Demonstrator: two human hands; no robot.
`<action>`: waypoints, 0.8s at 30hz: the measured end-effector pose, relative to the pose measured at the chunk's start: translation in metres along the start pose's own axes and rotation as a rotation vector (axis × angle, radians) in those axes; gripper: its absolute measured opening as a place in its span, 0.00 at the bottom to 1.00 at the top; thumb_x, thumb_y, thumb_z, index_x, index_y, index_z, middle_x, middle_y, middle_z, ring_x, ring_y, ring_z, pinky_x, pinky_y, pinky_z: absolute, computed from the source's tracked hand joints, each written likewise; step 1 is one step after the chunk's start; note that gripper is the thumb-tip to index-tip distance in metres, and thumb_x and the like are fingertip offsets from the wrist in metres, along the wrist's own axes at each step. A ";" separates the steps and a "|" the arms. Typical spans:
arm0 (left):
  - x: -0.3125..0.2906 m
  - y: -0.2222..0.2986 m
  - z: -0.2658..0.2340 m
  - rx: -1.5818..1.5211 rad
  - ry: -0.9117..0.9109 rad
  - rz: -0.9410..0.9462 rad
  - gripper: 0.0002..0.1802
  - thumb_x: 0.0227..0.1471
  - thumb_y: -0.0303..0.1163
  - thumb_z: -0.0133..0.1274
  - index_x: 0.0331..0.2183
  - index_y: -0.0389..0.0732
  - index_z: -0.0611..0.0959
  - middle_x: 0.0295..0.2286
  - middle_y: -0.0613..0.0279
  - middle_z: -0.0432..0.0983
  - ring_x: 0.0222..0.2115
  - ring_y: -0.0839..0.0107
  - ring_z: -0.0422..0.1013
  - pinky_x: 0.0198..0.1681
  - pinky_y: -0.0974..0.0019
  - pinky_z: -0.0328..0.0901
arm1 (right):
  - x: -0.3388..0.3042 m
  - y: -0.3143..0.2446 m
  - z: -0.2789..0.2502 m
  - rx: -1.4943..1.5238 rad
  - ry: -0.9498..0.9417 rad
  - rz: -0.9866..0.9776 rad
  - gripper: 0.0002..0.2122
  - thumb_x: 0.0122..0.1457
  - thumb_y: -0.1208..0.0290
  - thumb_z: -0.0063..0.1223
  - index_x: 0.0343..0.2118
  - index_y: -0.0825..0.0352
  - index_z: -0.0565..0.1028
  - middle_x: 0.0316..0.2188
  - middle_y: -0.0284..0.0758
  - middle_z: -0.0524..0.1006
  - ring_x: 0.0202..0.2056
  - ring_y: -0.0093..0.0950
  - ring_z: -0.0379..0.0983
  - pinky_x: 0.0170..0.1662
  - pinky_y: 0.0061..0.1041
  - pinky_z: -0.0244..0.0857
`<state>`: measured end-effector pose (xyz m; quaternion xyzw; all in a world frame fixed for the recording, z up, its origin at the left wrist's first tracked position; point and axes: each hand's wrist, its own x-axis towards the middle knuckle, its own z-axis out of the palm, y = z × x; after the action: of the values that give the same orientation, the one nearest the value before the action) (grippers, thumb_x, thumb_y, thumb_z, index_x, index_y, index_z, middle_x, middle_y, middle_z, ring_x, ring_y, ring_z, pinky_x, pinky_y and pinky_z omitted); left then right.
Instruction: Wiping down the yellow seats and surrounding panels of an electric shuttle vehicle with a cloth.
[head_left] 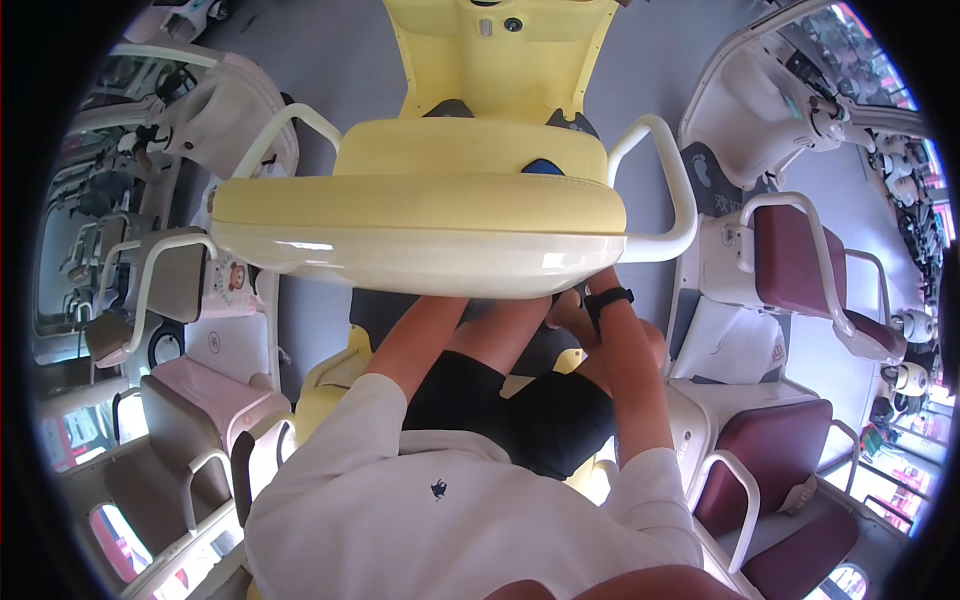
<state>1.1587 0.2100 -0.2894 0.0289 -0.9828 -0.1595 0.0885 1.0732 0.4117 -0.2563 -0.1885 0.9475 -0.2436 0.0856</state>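
A seat with a pale yellow cushion [420,200] and a glossy cream back shell [440,255] stands right in front of me. My left forearm [415,345] reaches up under the lower edge of the shell, which hides the left hand. On the right, my other forearm [635,385] wears a black wristband [608,298]. Only a sliver of my right hand [602,279] shows at the shell's lower right edge; its fingers are hidden. What either hand touches cannot be seen. A dark blue piece [543,167] lies on the cushion near its right end.
White tubular armrests [680,190] flank the seat. Beyond it stands the yellow front panel [500,60] of a vehicle. Vehicles with brown seats [180,275] are close on my left, and others with maroon seats [795,255] on my right. Grey floor [640,60] shows between them.
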 end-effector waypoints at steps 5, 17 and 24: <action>0.015 0.031 -0.018 -0.167 -0.291 0.130 0.21 0.46 0.36 0.56 0.43 0.40 0.76 0.36 0.44 0.78 0.39 0.50 0.75 0.42 0.55 0.69 | 0.014 0.088 0.031 -0.244 -0.286 -0.346 0.16 0.49 0.70 0.54 0.43 0.64 0.78 0.45 0.46 0.78 0.47 0.42 0.75 0.49 0.37 0.69; -0.020 0.167 -0.075 -0.282 -0.506 0.453 0.26 0.52 0.43 0.54 0.45 0.34 0.70 0.33 0.39 0.78 0.36 0.41 0.75 0.42 0.46 0.69 | -0.047 0.074 -0.171 -0.376 -0.312 -0.047 0.17 0.43 0.82 0.51 0.39 0.64 0.76 0.36 0.45 0.79 0.43 0.44 0.76 0.44 0.38 0.69; -0.063 0.235 -0.225 -0.598 -0.120 0.763 0.22 0.53 0.39 0.55 0.47 0.41 0.71 0.38 0.50 0.76 0.38 0.49 0.75 0.42 0.52 0.70 | -0.124 0.046 -0.285 -0.049 0.265 -0.193 0.15 0.53 0.79 0.45 0.44 0.66 0.72 0.31 0.50 0.77 0.39 0.48 0.76 0.44 0.37 0.69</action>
<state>1.2547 0.3686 -0.0151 -0.3692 -0.8378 -0.3923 0.0884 1.1000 0.6213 -0.0235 -0.2467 0.9337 -0.2501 -0.0687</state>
